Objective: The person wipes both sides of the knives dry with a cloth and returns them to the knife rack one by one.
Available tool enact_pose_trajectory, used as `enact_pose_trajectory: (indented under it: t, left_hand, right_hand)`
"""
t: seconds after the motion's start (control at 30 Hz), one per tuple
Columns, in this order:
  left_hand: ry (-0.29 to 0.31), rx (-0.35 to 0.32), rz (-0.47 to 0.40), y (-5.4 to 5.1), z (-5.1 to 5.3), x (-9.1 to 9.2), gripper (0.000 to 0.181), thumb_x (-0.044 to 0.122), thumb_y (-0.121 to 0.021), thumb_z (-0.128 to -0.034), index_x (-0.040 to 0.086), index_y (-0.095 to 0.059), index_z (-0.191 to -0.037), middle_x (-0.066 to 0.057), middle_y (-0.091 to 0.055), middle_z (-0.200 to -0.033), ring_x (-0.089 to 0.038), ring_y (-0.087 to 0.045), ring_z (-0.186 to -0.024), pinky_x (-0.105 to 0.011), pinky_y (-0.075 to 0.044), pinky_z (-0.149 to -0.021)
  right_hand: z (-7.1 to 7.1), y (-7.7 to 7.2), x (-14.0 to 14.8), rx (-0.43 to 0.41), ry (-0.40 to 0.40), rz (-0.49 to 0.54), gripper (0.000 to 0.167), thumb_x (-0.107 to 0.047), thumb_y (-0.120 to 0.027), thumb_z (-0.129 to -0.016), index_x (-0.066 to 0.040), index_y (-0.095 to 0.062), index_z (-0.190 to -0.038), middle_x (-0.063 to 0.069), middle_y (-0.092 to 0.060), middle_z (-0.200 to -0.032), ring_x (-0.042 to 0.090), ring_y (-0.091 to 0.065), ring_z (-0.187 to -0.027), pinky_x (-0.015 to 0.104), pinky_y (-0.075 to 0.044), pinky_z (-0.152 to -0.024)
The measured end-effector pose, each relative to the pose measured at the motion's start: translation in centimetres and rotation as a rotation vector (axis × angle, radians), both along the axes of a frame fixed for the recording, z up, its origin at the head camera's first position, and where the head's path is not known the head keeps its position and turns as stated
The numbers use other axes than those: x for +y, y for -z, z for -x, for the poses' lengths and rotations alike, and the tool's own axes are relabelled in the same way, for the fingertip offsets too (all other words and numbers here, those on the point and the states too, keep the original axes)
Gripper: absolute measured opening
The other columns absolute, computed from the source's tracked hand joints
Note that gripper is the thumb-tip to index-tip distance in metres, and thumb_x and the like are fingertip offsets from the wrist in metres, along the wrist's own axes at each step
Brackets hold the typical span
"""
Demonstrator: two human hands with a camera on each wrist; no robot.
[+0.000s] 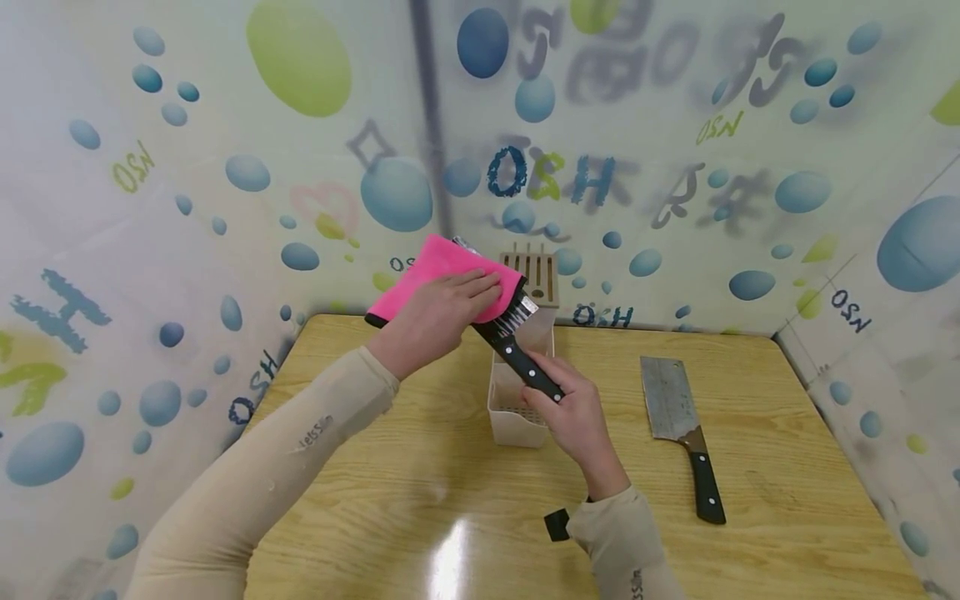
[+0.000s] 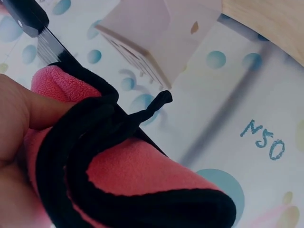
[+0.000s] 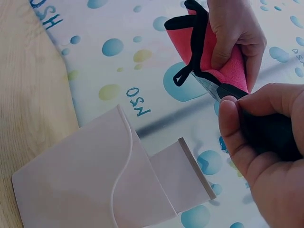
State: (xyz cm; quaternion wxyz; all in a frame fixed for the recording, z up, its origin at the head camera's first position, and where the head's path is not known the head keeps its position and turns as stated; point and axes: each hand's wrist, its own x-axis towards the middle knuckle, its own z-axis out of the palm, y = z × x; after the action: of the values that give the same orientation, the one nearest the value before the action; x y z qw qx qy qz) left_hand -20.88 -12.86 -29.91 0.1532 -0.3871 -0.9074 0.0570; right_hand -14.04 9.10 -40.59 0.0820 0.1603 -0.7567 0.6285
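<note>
Held the knife [image 1: 516,357] by its handle [image 1: 531,372] in the right hand [image 1: 576,412]. Pinched the cloth [image 1: 420,279] around the blade [image 1: 517,316] with the left hand [image 1: 438,317]. Had the holder [image 1: 517,431] just left of the right hand, the cleaver [image 1: 671,404] to its right.

A cleaver [image 1: 672,404] lies on the worktop [image 1: 787,475] right of the right hand [image 1: 573,410]; a slotted holder [image 1: 519,432] stands beyond that hand, before a patterned wall [image 1: 675,242].
</note>
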Motion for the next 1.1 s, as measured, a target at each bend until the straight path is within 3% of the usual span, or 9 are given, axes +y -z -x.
enact_pose_trajectory:
  t: [0.27,0.63,0.9,1.1]
  left_hand:
    - [-0.075,-0.035,-0.049,-0.2,0.8,-0.9,0.058,-0.010,-0.061,-0.0924,0.002,-0.055,-0.148,-0.014,-0.055,-0.152,-0.029,-0.051,-0.142,-0.042,-0.043,-0.117]
    - [-0.157,-0.024,-0.075,-0.5,2.0,-2.2,0.056,-0.004,-0.068,-0.0921,-0.004,-0.054,-0.147,-0.019,-0.052,-0.153,-0.032,-0.051,-0.141,-0.044,-0.047,-0.113]
    - [-0.227,-0.074,-0.071,-0.9,3.0,-3.0,0.065,-0.011,-0.062,-0.0865,-0.004,-0.050,-0.150,-0.019,-0.048,-0.156,-0.033,-0.048,-0.143,-0.046,-0.048,-0.112]
    - [-0.237,-0.071,-0.085,-0.9,3.3,-3.3,0.066,-0.012,-0.061,-0.0856,-0.003,-0.049,-0.150,-0.019,-0.048,-0.157,-0.033,-0.047,-0.145,-0.046,-0.048,-0.112]
  right_hand:
    - [-0.1,0.0,0.0,-0.018,-0.001,0.010,0.044,0.004,-0.071,-0.092,-0.005,-0.069,-0.134,0.016,-0.067,-0.109,0.024,-0.067,-0.087,0.024,-0.055,-0.073]
    - [-0.2,-0.1,0.0,-0.010,-0.008,0.012,0.044,0.003,-0.072,-0.092,-0.005,-0.069,-0.135,0.016,-0.068,-0.114,0.026,-0.065,-0.091,0.024,-0.055,-0.074]
    - [-0.3,-0.1,0.1,-0.005,-0.011,0.010,0.044,0.002,-0.073,-0.092,-0.005,-0.069,-0.135,0.016,-0.068,-0.114,0.026,-0.064,-0.091,0.023,-0.055,-0.074]
    - [-0.2,0.0,0.1,-0.011,-0.009,0.020,0.043,0.002,-0.072,-0.092,-0.004,-0.068,-0.135,0.016,-0.067,-0.111,0.023,-0.066,-0.087,0.022,-0.055,-0.073]
